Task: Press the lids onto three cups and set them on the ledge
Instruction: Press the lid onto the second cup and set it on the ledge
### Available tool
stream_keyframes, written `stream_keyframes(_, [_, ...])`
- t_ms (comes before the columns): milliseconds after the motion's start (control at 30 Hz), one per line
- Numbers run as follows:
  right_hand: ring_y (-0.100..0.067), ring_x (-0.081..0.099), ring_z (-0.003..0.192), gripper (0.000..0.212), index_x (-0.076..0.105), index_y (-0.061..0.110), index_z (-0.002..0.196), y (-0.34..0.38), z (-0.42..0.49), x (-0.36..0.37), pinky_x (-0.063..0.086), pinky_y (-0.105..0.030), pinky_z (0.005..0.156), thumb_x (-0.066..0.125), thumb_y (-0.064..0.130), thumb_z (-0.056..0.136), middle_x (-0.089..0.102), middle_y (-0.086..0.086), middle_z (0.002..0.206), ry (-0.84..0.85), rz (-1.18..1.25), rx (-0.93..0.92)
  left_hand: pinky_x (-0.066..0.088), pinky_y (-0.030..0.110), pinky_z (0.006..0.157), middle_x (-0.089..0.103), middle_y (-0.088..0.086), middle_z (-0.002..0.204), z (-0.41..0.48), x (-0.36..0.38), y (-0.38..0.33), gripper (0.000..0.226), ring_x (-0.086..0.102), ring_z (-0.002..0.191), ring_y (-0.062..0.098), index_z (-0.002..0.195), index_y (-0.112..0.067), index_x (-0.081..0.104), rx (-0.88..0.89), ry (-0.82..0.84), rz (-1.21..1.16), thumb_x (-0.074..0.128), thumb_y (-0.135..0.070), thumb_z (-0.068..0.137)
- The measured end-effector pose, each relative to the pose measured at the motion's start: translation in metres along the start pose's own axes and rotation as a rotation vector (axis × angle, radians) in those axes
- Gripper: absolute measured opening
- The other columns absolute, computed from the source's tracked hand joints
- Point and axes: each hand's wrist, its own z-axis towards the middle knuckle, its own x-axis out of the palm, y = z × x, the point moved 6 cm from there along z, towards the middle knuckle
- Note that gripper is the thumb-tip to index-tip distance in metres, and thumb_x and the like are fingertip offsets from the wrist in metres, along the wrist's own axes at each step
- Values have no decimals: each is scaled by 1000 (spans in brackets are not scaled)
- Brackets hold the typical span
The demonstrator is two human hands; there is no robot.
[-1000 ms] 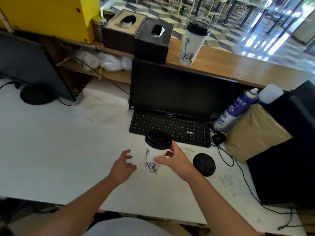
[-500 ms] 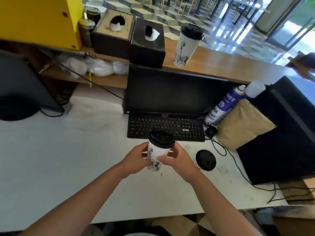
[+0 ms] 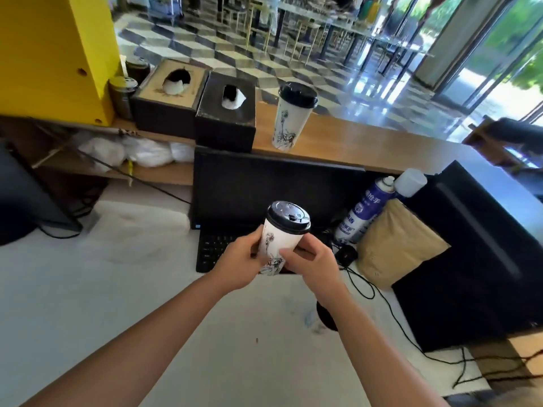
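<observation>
A: Head view, entry one; white printed cup point(image 3: 280, 245) is held above the near edge of the keyboard point(image 3: 217, 249), tilted slightly to the right; black lid point(image 3: 288, 217) sits on its rim.

B: Grip?

A: Both hands closed on the cup; left hand point(image 3: 239, 265) wraps its left side with the thumb across the front; right hand point(image 3: 313, 267) wraps the lower right side, fingers curled round the far side; cup is clear of the white desk point(image 3: 88, 289).

B: Other cups?

A: Second cup point(image 3: 289, 118), same print, with its black lid point(image 3: 298, 94) on, stands upright on the wooden ledge point(image 3: 382, 148), far of the dark monitor point(image 3: 276, 189); just left of it on the ledge, a black tissue box point(image 3: 226, 116), then a tan-topped tissue box point(image 3: 167, 107) touching it; two jars point(image 3: 123, 95) further left, beside a yellow panel point(image 3: 53, 54).

B: Loose parts on the desk?

A: Dark round object point(image 3: 324, 318) lies on the desk near the right forearm, mostly hidden by it; cannot tell if it is a lid.

B: Right side?

A: Blue and white spray can point(image 3: 363, 211) leans between the monitor and a brown paper bag point(image 3: 396, 245); a white cap point(image 3: 410, 182) shows just above the bag; black cables point(image 3: 396, 318) trail across the desk toward a large black box point(image 3: 476, 254).
</observation>
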Motion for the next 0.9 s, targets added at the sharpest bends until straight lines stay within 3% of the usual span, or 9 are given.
stream_keyframes(67, [-15,74,102,29,71,26,112,18,12,-14,60,-45,91,76,16,86,78,6,109,-13,-16,-69,48,40,109,65,-3,136,16,2,-20,66,59,127,10,152,-24,39,16,-33,22,62,-3,94])
stream_keyframes(133, [-10,72,104,31,70,31,115,37,24,-30,58,-41,94,76,19,87,76,12,112,-30,-28,-152,46,26,108,59,-4,142,33,5,-40,66,56,128,4,154,-23,35,35,-72,41,61,-7,96])
stream_keyframes(200, [-6,71,105,34,68,34,118,54,36,-49,55,-33,94,75,21,88,74,17,114,-56,-37,-224,42,2,92,56,-13,141,48,9,-63,65,53,118,-14,155,-26,33,81,-136,95,60,-12,98])
stream_keyframes(267, [-4,70,104,36,67,34,121,70,50,-70,54,-29,93,76,21,88,74,19,115,-77,-30,-271,38,-6,83,57,-17,137,63,15,-85,64,51,115,-19,154,-29,35,121,-211,90,61,-14,97])
stream_keyframes(433, [-17,71,110,41,65,27,128,102,96,-119,56,-48,97,75,25,89,74,10,119,-119,-8,-321,42,-3,83,66,-21,120,108,31,-133,56,59,101,-19,146,-33,49,228,-379,63,64,-15,95])
stream_keyframes(533, [-19,72,108,42,64,28,130,112,125,-138,57,-52,94,74,26,89,73,7,121,-122,-17,-321,44,-1,82,69,-27,105,136,34,-150,50,61,97,-18,136,-38,56,249,-428,106,64,-13,94])
stream_keyframes(633, [-13,74,100,44,62,32,131,118,149,-150,60,-47,89,73,32,88,72,11,122,-148,-42,-329,50,14,95,71,-14,119,164,39,-158,58,63,113,-4,144,-37,49,213,-403,142,63,-10,94])
stream_keyframes(800, [-3,73,88,51,57,35,136,119,186,-155,55,-20,70,72,27,89,70,17,124,-132,-89,-344,50,26,103,65,-8,135,201,42,-154,73,55,129,7,151,-37,38,140,-405,174,60,0,92])
stream_keyframes(900, [-4,73,89,54,57,36,137,118,205,-156,50,-13,64,73,23,87,68,19,124,-114,-90,-335,47,23,101,62,-7,138,218,41,-150,72,54,132,10,152,-34,36,103,-434,148,58,2,93])
